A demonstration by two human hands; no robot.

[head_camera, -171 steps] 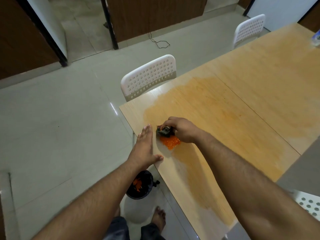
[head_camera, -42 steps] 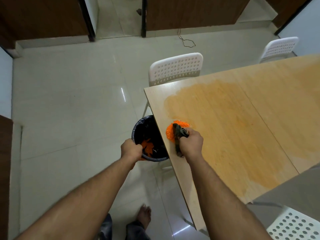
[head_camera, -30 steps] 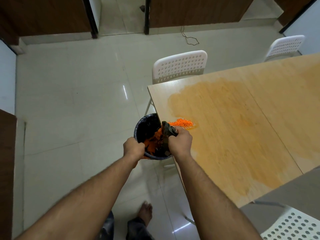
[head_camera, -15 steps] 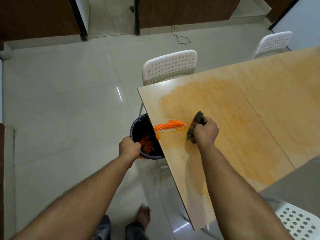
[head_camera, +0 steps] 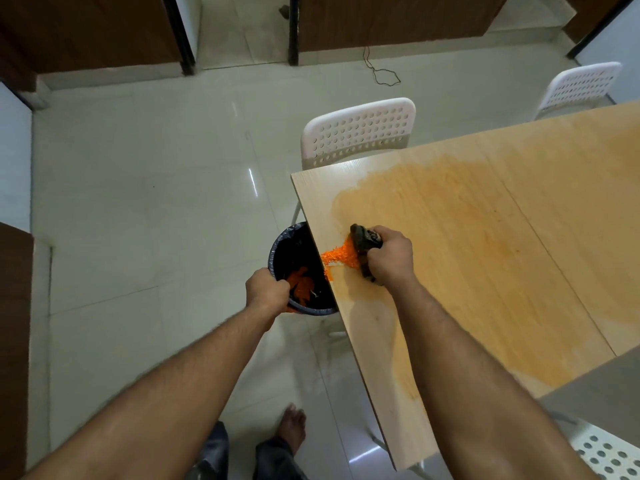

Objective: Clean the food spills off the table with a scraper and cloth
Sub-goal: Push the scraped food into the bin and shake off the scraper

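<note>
My right hand (head_camera: 390, 258) grips a dark scraper (head_camera: 361, 241) flat on the wooden table (head_camera: 485, 237), right behind a pile of orange food crumbs (head_camera: 338, 257) that reaches the table's left edge. A wide orange stain (head_camera: 450, 216) covers much of the tabletop. My left hand (head_camera: 266, 289) holds the rim of a black lined bin (head_camera: 294, 258) just below that edge; orange scraps lie inside it. No cloth is in view.
A white perforated chair (head_camera: 358, 131) stands at the table's far end, another (head_camera: 581, 86) at the back right, and a third (head_camera: 602, 452) at the lower right. Pale tiled floor spreads to the left. My bare foot (head_camera: 292, 431) stands beside the table.
My right hand has pushed the scraper left, driving the crumbs to the table's edge above the bin. My left hand keeps holding the bin.
</note>
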